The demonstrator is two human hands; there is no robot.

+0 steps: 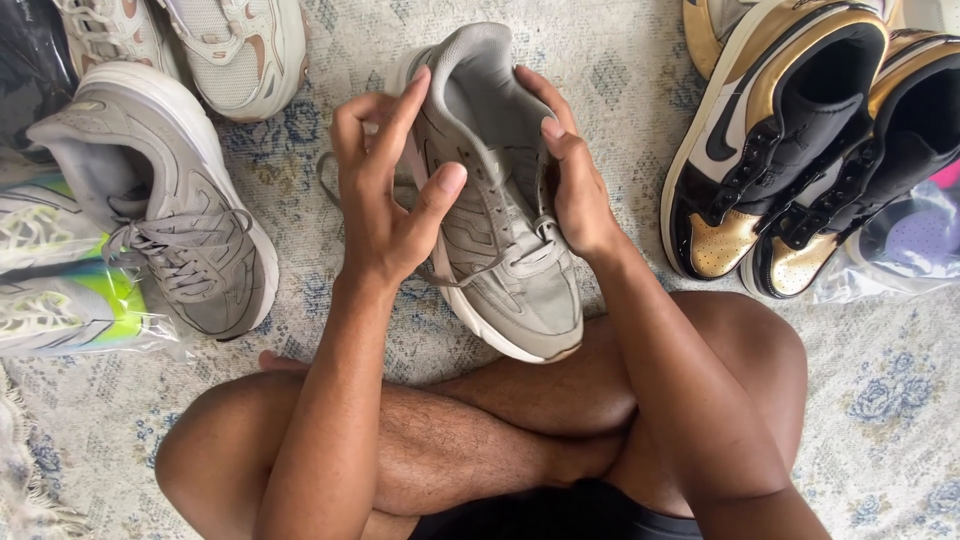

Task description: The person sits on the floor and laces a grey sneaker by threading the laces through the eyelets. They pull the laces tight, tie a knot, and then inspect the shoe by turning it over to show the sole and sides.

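Note:
I hold a grey sneaker (510,270) up over my crossed legs, its toe toward me and its opening away. My left hand (385,195) grips its left side, fingers on the collar and thumb across the tongue and laces. My right hand (575,180) clasps the right side, fingertips on the collar rim. A loose grey lace loops out on the shoe's left side. The matching grey sneaker (165,200) lies on the rug to the left.
A patterned pale blue rug (880,400) covers the floor. A black, white and gold pair of high-top shoes (790,140) sits at right. White and neon shoes in clear bags (55,280) lie at left. Beige sneakers (235,50) rest at top left.

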